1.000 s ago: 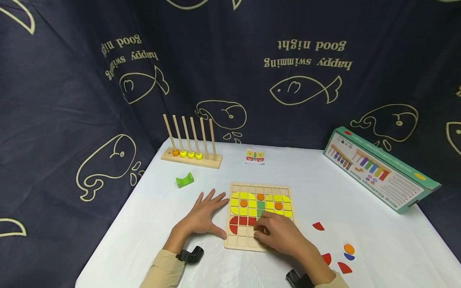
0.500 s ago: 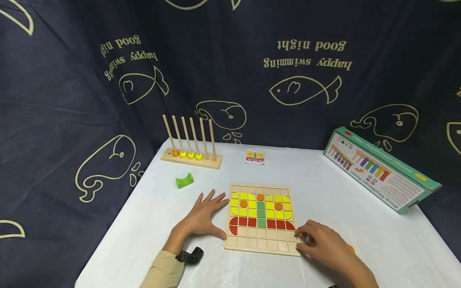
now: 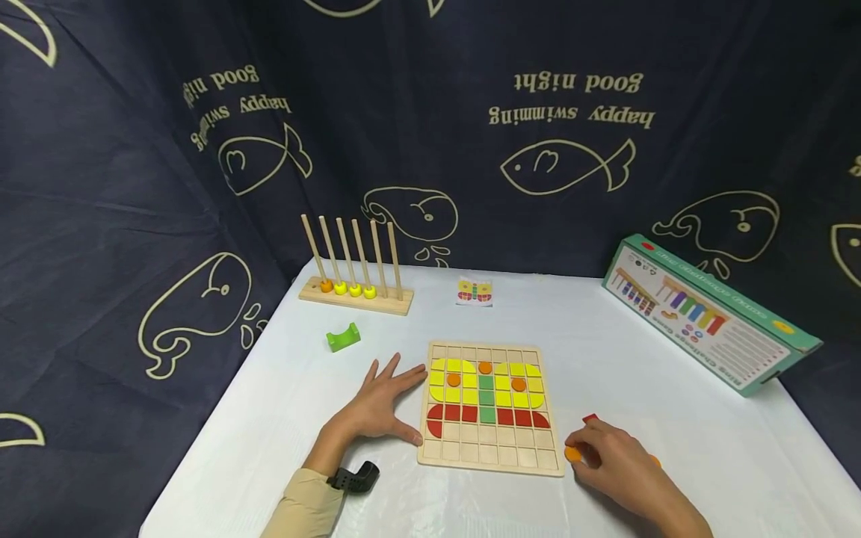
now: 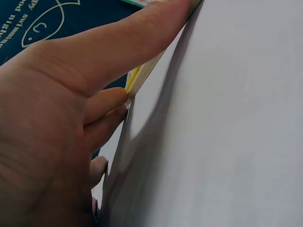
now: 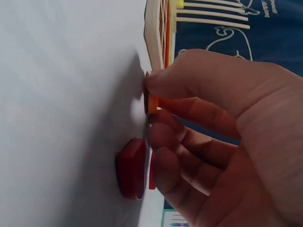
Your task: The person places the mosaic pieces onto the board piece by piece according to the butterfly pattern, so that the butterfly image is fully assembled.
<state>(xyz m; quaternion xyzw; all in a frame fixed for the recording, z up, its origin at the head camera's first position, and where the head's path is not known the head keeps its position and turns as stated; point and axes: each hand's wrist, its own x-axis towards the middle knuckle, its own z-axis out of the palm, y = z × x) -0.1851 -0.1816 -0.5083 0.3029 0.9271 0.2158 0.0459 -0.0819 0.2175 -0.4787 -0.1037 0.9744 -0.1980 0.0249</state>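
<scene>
A wooden grid board (image 3: 491, 454) lies flat on the table, filled in part with yellow, green, red and orange flat pieces. My left hand (image 3: 373, 407) is spread at its left side, with thumb and index finger touching the edge; the left wrist view shows the thumb (image 4: 137, 38) lying along it. Just off the board's lower right corner, my right hand (image 3: 615, 463) pinches an orange disc (image 3: 572, 453) between thumb and fingers, low over the table. A red piece (image 5: 131, 168) lies under the curled fingers. Another orange piece (image 3: 655, 461) is mostly hidden behind the hand.
Behind the board lies a small pattern card (image 3: 474, 291). A peg stand (image 3: 356, 297) with orange and yellow beads stands at the back left, with a green curved block (image 3: 344, 338) in front. A long game box (image 3: 706, 317) is at the right edge. Dark cloth hangs behind.
My right hand has moved from the board's lower middle to beyond its right edge, and an orange disc now shows in its fingers. The left hand has kept its place.
</scene>
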